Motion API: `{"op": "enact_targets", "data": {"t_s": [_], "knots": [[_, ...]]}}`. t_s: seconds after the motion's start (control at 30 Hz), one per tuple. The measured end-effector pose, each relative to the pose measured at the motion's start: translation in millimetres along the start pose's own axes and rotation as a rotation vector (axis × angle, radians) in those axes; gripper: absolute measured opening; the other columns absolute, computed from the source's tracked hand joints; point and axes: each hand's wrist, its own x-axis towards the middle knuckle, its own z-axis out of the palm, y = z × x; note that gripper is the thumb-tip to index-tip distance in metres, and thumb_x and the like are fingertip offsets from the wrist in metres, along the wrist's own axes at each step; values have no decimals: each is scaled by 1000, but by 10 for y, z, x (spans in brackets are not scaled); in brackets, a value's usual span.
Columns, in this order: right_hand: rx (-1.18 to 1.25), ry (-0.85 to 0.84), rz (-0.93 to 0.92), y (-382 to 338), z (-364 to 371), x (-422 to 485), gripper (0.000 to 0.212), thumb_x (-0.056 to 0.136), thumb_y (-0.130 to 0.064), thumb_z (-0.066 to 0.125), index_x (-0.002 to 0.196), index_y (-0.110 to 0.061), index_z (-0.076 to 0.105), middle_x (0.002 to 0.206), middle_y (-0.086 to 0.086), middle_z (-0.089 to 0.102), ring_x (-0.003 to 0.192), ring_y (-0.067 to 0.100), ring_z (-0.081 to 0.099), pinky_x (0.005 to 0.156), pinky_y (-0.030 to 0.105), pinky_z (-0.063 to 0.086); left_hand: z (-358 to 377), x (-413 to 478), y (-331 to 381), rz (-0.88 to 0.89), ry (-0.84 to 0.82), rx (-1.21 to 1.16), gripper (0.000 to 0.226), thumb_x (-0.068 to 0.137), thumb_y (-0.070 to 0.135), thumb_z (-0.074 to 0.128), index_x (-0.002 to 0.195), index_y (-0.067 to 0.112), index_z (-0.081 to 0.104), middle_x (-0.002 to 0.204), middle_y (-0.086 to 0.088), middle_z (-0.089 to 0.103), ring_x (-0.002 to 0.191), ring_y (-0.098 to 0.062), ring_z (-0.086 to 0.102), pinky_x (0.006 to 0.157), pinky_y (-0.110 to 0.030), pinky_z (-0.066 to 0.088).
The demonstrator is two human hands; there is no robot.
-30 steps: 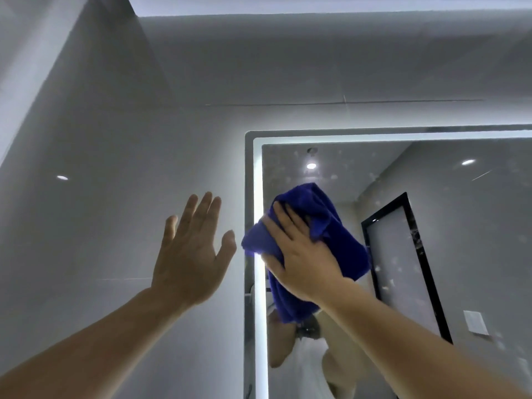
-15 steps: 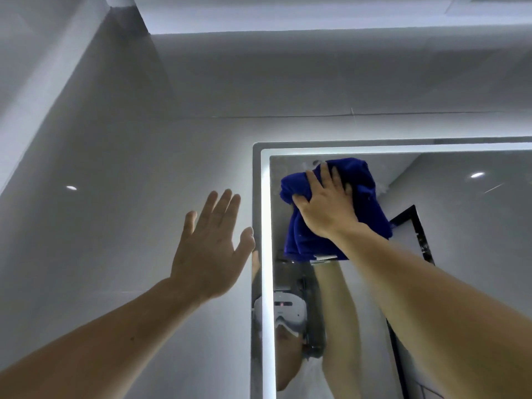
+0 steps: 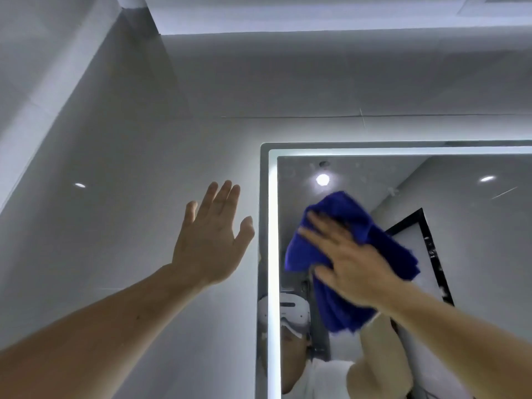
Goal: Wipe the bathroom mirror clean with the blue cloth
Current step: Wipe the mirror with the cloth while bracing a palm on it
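Only one view is given, worn on the head and tilted upward at the wall (image 3: 115, 197) and ceiling (image 3: 316, 12); the mirror (image 3: 475, 254) is seen from close by, at lower right.

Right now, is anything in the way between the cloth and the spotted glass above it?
Nothing visible. The right hand presses the cloth flat on the mirror near its upper left corner; the glass above is bare except for faint spots. The left hand is raised left of the frame, off the glass.
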Motion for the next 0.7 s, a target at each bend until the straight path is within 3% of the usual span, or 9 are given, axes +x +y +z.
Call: {"op": "enact_targets", "data": {"t_s": [0.1, 0.23, 0.37, 0.43, 0.5, 0.6, 0.7], "knots": [[12, 92, 280, 304, -206, 598, 56, 100, -39, 38, 152, -28, 20, 163, -3, 5, 149, 16, 4, 117, 37, 10, -40, 63, -2, 19, -15, 12, 79, 83, 62, -7, 155, 31, -10, 163, 10, -17, 149, -10, -19, 123, -47, -2], [28, 21, 392, 289, -276, 1369, 61, 100, -39, 35, 155, -24, 13, 164, 2, -3, 150, 22, -5, 118, 48, 1, -105, 155, -15, 50, 42, 16, 78, 86, 62, -5, 156, 31, -6, 164, 10, -13, 149, -10, -17, 123, -46, -4], [-27, 4, 242, 72, -259, 1615, 61, 100, -39, 35, 155, -23, 14, 164, 0, -1, 149, 19, -5, 118, 45, -1, -157, 214, -94, 52, 56, 47, 77, 86, 62, -6, 156, 30, -6, 164, 11, -12, 150, -9, -16, 123, -46, -4], [-29, -15, 112, -103, -203, 1560, 62, 99, -39, 37, 155, -23, 15, 164, -2, -1, 149, 15, -5, 116, 35, -6, -179, 225, -135, 35, 41, 51, 78, 86, 61, -6, 157, 29, -6, 164, 10, -12, 150, -10, -16, 123, -44, -5], [-16, -27, -11, -271, -120, 1368, 63, 99, -39, 39, 155, -25, 15, 164, -5, -1, 149, 11, -6, 110, 26, -11, -201, 221, -143, 22, 27, 47, 78, 86, 59, -6, 157, 28, -6, 165, 8, -11, 150, -10, -16, 123, -43, -5], [-38, -28, -166, -409, 0, 891, 58, 98, -40, 41, 152, -31, 21, 163, -9, 7, 149, 10, 1, 111, 23, -10, -236, 206, -122, 2, 17, 42, 78, 86, 58, -6, 157, 27, -5, 165, 8, -10, 150, -11, -14, 123, -45, -3], [5, -100, -184, -409, 71, 352, 58, 97, -46, 29, 153, -38, 13, 160, -21, -8, 147, 2, -8, 112, 18, -11, -257, 160, -99, 5, 8, 14, 78, 85, 59, -5, 157, 27, -5, 165, 8, -10, 150, -11, -14, 123, -46, -2]]}}
